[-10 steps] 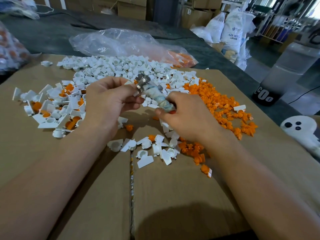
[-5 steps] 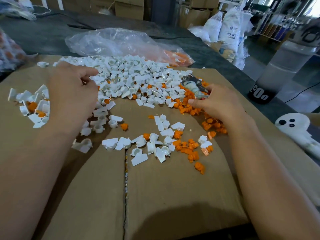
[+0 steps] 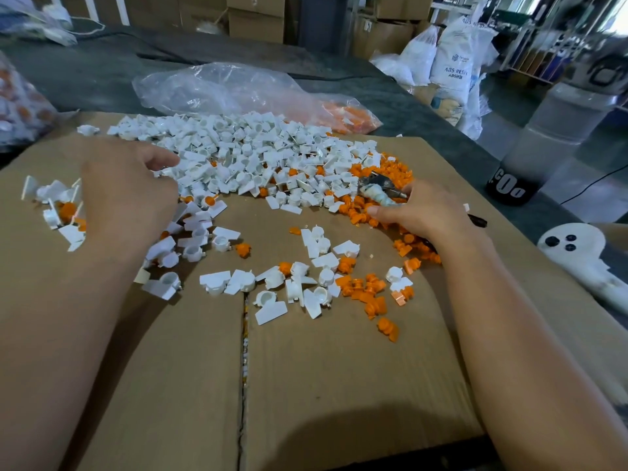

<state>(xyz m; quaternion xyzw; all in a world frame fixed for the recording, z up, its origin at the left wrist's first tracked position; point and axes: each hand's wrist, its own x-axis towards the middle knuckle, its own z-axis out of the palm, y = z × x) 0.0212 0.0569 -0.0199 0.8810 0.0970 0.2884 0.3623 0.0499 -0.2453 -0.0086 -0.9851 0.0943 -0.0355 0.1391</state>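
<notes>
Left hand (image 3: pixel 129 198): hovering over the near-left edge of the white pieces (image 3: pixel 258 154), thumb out, fingers curling down out of our sight; we cannot tell whether it is gripping anything
Right hand (image 3: pixel 424 215): wrapping round the taped handle of the tool (image 3: pixel 379 193), thumb lying along it
Tool: resting low on the orange pieces (image 3: pixel 390 171) at the right edge of the white heap, metal head pointing away from us
Mixed pile (image 3: pixel 64 212): white parts with orange in them, lying just left of the left hand on the cardboard (image 3: pixel 339 385) that is covering the desk (image 3: pixel 85 73)
Change: a second ago we were holding both hands together mid-sheet, working a part at the tool's head; now they are sitting well apart, one at each heap
Meaning: we are reading this as one piece finished and a fresh cycle starting, with the left hand going for a white part and the right for an orange one
Next: we are expecting both hands to be coming back to the middle with new parts
Risk: picking small orange bits while gripping the tool is looking fiddly
</notes>
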